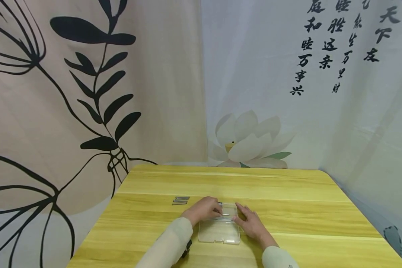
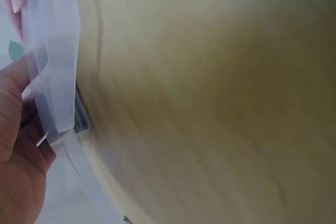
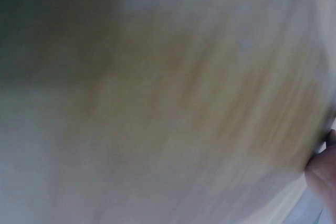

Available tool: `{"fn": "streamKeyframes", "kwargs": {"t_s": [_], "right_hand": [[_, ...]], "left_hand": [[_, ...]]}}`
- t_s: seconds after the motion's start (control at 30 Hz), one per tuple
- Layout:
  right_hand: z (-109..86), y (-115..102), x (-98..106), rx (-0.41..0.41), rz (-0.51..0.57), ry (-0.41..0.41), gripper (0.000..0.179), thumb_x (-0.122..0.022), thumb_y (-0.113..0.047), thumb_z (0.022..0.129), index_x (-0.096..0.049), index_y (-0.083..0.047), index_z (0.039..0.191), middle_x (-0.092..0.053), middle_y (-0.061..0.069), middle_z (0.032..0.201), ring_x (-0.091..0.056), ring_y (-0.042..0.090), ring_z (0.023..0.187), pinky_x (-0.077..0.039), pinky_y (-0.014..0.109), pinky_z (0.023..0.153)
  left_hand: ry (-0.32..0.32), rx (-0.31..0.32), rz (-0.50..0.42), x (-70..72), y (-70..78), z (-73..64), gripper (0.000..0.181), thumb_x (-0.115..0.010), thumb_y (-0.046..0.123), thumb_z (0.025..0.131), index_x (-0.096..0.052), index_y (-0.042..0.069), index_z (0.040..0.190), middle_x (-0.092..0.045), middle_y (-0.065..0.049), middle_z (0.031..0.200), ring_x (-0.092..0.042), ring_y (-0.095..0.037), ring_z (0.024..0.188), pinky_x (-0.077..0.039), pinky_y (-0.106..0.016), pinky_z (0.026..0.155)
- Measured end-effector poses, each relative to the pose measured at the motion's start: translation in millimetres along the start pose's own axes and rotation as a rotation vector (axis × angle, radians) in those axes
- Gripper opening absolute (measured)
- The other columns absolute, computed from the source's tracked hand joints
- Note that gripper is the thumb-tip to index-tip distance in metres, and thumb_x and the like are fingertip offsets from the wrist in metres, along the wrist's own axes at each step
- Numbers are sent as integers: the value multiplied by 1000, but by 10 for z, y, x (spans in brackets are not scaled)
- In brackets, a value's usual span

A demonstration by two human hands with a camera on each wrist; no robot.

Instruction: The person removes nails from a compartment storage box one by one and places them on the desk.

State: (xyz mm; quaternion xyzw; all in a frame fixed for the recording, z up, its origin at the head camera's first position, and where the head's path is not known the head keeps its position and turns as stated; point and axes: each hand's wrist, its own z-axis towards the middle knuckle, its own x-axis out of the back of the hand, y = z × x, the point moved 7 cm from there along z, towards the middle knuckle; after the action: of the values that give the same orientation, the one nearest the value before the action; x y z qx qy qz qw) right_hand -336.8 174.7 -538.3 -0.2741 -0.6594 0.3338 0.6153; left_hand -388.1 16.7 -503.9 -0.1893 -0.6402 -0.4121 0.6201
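Observation:
A clear plastic box (image 1: 230,209) stands on the wooden table, its lid (image 1: 219,232) folded back toward me. My left hand (image 1: 206,209) reaches over the box's left side, fingers curled down into it, and pinches a thin metal nail (image 2: 40,141) that is mostly hidden by the fingers. Dark metal nails (image 2: 80,115) show through the box wall in the left wrist view. Along the right side of the box, my right hand (image 1: 253,224) rests with its fingers extended, thumb near the hinge. The right wrist view is blurred and catches only part of this hand.
Several more nails (image 1: 181,200) lie in a loose group on the table (image 1: 305,208), left of the box. Behind the table's far edge hangs a printed curtain (image 1: 167,93) with plants and writing.

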Motion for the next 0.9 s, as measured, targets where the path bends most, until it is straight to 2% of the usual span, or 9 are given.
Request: {"fn": "streamKeyframes", "kwargs": {"t_s": [0.17, 0.4, 0.53, 0.73, 0.9], "right_hand": [[3, 0, 1, -5, -1, 4, 62, -60, -37, 99, -40, -13, 153, -29, 29, 155, -10, 56, 142, -8, 71, 108], [3, -5, 6, -9, 0, 3, 62, -60, -38, 99, -40, -14, 153, -28, 29, 155, -10, 57, 141, -8, 71, 108], [6, -8, 3, -1, -3, 3, 61, -60, -37, 100, -40, -14, 153, -29, 29, 154, -11, 56, 142, -8, 71, 109], [-2, -22, 5, 11, -2, -4, 61, -60, -36, 100, -40, -13, 153, -29, 29, 154, -11, 56, 142, -7, 70, 109], [-17, -14, 4, -3, 1, -9, 61, -59, -36, 100, -39, -13, 153, -26, 30, 155, -8, 59, 140, -8, 73, 107]], "left_hand": [[8, 26, -27, 45, -22, -47, 10, -76, 21, 89, -81, 18, 96, -66, 14, 88, -56, 2, 79, -47, -15, 72], [-38, 26, -13, 29, -28, -64, 15, -71, 21, 93, -80, 19, 104, -64, 14, 91, -53, 3, 79, -46, -15, 72], [-64, 39, -12, 43, -8, -57, 14, -71, 19, 94, -80, 18, 105, -61, 13, 89, -52, 2, 78, -45, -15, 71], [-96, 122, -71, 16, -52, -29, 13, -72, 14, 92, -81, 20, 100, -61, 14, 89, -54, 1, 80, -48, -18, 74], [-75, 110, -56, -16, -51, -10, 12, -73, 14, 91, -81, 20, 98, -63, 14, 89, -55, 1, 80, -48, -18, 73]]}}
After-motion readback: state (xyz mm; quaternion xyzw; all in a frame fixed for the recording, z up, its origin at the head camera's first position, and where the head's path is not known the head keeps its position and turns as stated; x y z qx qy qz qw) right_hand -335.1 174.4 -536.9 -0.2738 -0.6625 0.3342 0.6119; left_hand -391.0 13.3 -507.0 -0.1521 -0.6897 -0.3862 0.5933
